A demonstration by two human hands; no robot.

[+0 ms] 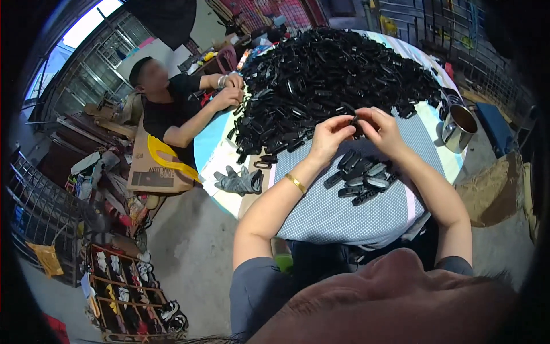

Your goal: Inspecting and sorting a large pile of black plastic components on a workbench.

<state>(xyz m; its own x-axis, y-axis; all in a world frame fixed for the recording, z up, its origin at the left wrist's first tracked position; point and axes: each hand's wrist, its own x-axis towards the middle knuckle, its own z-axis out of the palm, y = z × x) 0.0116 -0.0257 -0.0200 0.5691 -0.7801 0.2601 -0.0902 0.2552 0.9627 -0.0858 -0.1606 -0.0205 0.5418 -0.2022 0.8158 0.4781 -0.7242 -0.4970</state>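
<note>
My left hand point(332, 136) and my right hand point(380, 129) meet over the near edge of a big heap of small black plastic pieces point(321, 74). Both are closed, fingertips pinching a small black piece point(356, 123) between them; the fingers mostly cover it, so its exact kind cannot be made out. Below my hands, on the patterned tablecloth point(321, 215), lies a smaller pile of long black pieces point(366, 179), some with a grey shine. A gold bracelet point(296, 184) circles my left wrist.
A grey glove point(240, 181) rests left of my forearm. At the table's right edge stands a shiny metal cup point(459, 128). Across to the left a person point(172, 103) handles pieces from the heap. A cardboard box point(157, 169) and a shoe rack point(129, 292) stand on the floor.
</note>
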